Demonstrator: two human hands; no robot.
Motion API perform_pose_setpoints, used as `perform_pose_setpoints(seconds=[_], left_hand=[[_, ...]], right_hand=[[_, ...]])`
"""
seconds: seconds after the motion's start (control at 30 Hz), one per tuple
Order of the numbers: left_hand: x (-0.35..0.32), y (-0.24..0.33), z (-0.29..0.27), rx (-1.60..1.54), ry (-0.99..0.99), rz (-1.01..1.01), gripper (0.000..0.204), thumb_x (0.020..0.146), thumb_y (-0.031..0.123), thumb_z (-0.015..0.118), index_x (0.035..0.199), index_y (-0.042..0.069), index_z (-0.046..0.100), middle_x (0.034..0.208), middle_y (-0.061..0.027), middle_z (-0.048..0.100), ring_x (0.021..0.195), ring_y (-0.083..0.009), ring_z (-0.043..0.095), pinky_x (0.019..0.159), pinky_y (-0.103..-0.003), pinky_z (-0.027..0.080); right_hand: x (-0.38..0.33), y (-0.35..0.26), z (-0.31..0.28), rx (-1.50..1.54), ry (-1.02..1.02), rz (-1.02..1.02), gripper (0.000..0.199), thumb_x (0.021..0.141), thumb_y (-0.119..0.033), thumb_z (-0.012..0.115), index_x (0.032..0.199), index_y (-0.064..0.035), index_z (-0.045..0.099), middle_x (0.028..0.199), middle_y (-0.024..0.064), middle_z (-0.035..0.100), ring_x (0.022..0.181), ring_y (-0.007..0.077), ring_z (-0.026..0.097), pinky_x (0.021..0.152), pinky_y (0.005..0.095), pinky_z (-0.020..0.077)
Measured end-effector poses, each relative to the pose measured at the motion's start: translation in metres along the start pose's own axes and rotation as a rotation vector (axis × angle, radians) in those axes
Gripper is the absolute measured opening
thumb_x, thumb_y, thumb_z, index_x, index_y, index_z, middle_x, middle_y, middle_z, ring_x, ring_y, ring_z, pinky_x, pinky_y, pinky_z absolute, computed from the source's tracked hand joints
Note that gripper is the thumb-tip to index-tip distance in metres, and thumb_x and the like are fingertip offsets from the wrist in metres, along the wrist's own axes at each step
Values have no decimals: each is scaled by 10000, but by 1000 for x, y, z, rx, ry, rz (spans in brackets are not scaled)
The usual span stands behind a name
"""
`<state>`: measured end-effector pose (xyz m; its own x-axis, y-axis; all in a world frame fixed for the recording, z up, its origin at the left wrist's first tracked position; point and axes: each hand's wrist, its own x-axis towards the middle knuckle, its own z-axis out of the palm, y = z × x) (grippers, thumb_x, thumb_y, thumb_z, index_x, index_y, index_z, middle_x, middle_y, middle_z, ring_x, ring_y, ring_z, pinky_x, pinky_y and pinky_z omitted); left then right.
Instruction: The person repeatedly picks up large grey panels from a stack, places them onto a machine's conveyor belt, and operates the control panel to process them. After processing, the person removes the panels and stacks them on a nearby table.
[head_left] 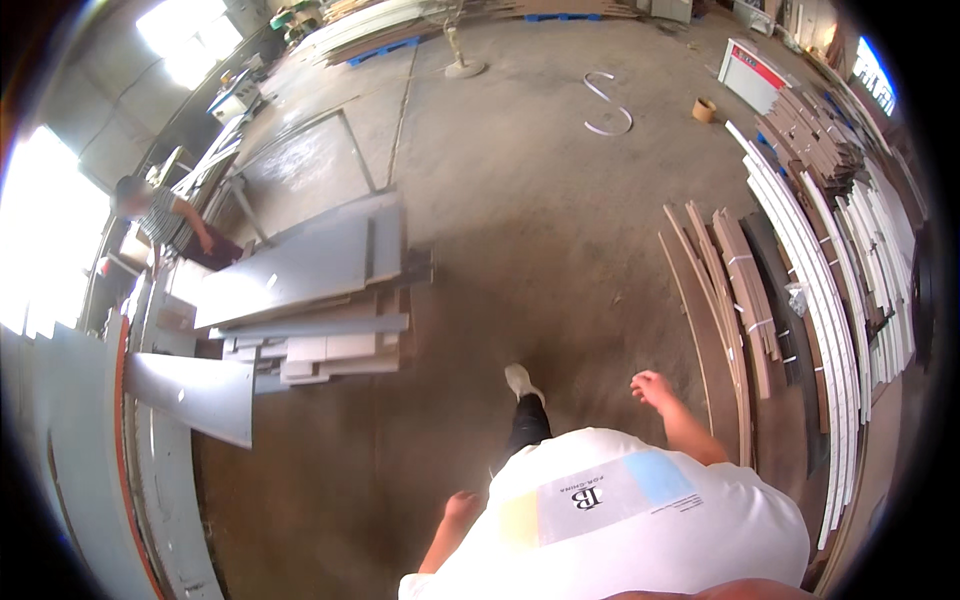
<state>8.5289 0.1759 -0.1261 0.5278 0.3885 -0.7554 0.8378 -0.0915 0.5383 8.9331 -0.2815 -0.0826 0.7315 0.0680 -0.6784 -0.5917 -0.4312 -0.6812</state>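
My right hand (652, 387) hangs in the air over the brown workshop floor (520, 230), fingers loosely curled and holding nothing. My left hand (462, 505) swings beside my white shirt, fingers curled in, also with nothing in it. One leg in dark trousers ends in a white shoe (522, 381) stepping forward on the floor. A stack of grey and white boards (310, 290) lies to the left ahead of me.
Long brown and white strips (790, 270) lie in rows on the right. A grey machine table (150, 420) with a curved panel stands at left. Another person (165, 220) in a striped top leans there. A tape roll (704, 109) and curled white strips (608, 105) lie farther off.
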Motion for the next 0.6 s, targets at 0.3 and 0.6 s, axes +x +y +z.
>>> perform_pose_setpoints(seconds=[0.3, 0.6], left_hand=[[197, 505, -174, -732, 37, 834, 142, 941, -32, 656, 1078, -4, 680, 951, -13, 644, 842, -127, 594, 746, -282, 495], [-18, 972, -287, -9, 516, 2016, 399, 950, 359, 642, 1114, -4, 606, 909, -99, 643, 802, -234, 624, 784, -396, 534]], right_hand=[[77, -41, -38, -692, -219, -148, 223, 941, -251, 632, 1002, -83, 765, 948, 77, 760, 830, 172, 727, 687, 345, 554], [215, -56, -26, -19, -18, 75, 255, 962, -208, 622, 1041, 3, 741, 992, 171, 737, 893, 250, 696, 735, 408, 552]])
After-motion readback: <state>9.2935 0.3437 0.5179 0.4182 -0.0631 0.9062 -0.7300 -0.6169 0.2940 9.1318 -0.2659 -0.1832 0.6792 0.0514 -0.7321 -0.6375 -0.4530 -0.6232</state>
